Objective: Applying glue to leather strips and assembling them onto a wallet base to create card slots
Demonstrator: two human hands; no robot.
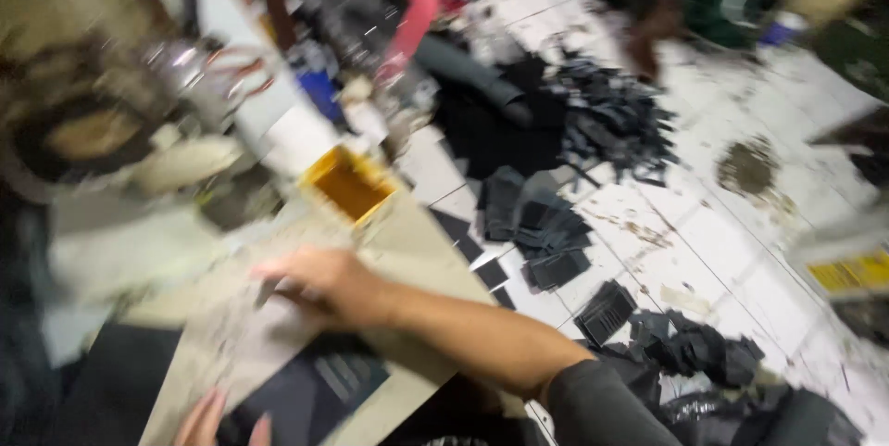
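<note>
Right hand (319,284) rests flat, fingers released, on a grey flat sheet (245,344) (blurred); left hand (199,420) touches its lower edge, grip unclear.

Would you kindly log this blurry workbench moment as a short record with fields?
Right hand: flat on a grey sheet, fingers spread
Left hand: fingertips only, at the dark sheet
Bench: beige, holds a yellow box
Floor: white tiles, black scraps in piles
Image: motion-blurred, detail unclear
</note>
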